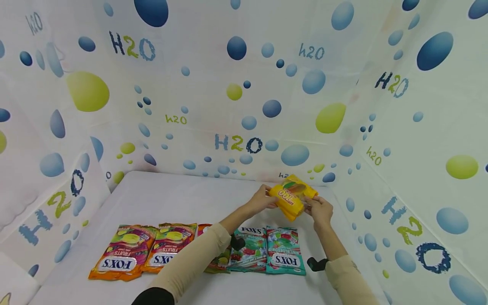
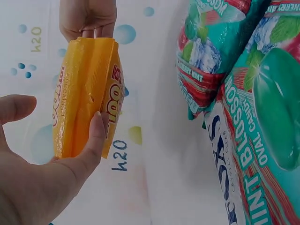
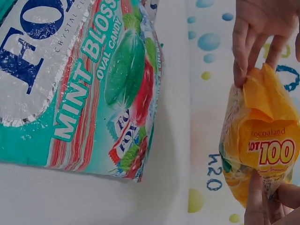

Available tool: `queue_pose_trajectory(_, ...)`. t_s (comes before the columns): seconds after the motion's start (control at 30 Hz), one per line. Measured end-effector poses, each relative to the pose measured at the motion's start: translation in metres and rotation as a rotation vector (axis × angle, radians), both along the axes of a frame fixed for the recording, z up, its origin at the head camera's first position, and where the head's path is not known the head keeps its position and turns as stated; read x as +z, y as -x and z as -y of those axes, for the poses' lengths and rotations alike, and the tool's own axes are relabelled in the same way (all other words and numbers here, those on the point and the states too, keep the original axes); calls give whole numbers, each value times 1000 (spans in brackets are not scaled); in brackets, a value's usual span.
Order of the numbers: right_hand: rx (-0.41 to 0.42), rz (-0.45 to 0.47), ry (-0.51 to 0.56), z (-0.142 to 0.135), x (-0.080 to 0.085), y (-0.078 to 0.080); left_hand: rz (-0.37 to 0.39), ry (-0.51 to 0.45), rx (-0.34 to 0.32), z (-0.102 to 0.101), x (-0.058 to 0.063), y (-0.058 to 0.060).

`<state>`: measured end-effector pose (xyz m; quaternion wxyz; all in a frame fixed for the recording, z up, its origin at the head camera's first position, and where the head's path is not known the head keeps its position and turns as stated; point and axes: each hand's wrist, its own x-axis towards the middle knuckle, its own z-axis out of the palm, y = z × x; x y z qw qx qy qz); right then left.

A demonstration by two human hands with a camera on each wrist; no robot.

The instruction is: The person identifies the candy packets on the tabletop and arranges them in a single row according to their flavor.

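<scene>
A yellow Lot 100 candy bag (image 1: 290,198) with a mango picture is held up over the far right of the white table. My left hand (image 1: 263,199) grips its left end; in the left wrist view the thumb (image 2: 96,136) presses the crimped back seam. At the opposite end, my right hand (image 1: 321,209) pinches the bag's edge. The right wrist view has that hand (image 3: 262,201) low at the bag (image 3: 265,136), fingers on the wrapper. Nearest below are two teal Fox's Mint Blossom candy bags (image 1: 249,250) (image 1: 285,250).
Two orange and purple Fox's Fruits bags (image 1: 127,250) (image 1: 169,245) lie at the left of the row on the table (image 1: 183,197). My left forearm partly covers further bags (image 1: 219,260) in the middle. A backdrop (image 1: 213,84) printed with bubbles stands behind and at both sides.
</scene>
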<state>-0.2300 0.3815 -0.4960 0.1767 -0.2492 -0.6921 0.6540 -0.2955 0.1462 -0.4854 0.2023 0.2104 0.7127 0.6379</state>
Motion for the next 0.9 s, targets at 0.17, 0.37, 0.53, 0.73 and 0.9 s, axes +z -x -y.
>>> queue_pose_trajectory(0.17,6,3,-17,-1,7,-6,-7,-6,-15,5,4,-6)
queue_pose_trajectory(0.37,-21,-7,-42,-5,13,-11,-89,39,-74,12,6,-13)
queue_pose_trajectory(0.53,-13,19,-53,-11,15,-17,-173,123,-78,13,6,-23)
queue_pose_trajectory(0.73,-13,45,-100,-16,16,-24,-247,162,-101,13,4,-37)
queue_pose_trajectory(0.9,5,61,-110,-21,15,-28,-275,153,-119,12,1,-46)
